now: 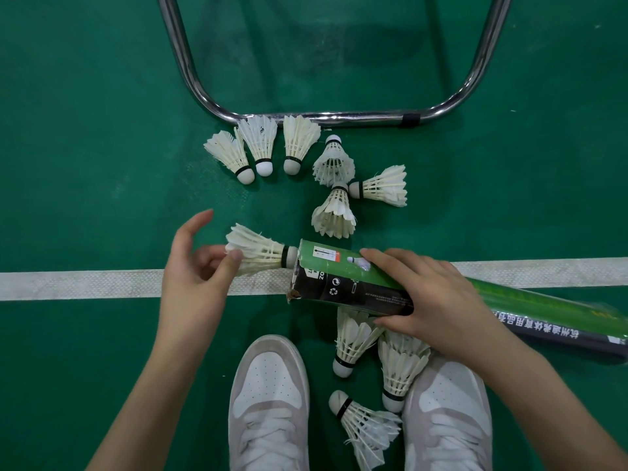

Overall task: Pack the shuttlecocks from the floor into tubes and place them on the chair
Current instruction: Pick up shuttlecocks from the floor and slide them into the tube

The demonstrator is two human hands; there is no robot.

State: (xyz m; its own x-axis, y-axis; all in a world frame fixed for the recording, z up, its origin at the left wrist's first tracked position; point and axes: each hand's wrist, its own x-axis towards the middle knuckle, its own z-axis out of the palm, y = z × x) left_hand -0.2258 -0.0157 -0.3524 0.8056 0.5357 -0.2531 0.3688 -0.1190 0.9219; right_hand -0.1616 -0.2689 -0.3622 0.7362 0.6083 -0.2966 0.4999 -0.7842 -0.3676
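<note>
- The right hand is wrapped around a long green-and-black cardboard tube, holding it near its open left end; the tube lies low across the white court line on the green floor.
- The left hand pinches the feather skirt of a white feathered shuttlecock between thumb and fingers, its other fingers spread; the cork tip sits right at the tube's mouth.
- Six more shuttlecocks lie farther off on the floor, just near of a curved chrome chair frame.
- Three shuttlecocks lie near, between two pale grey-and-white sneakers.
</note>
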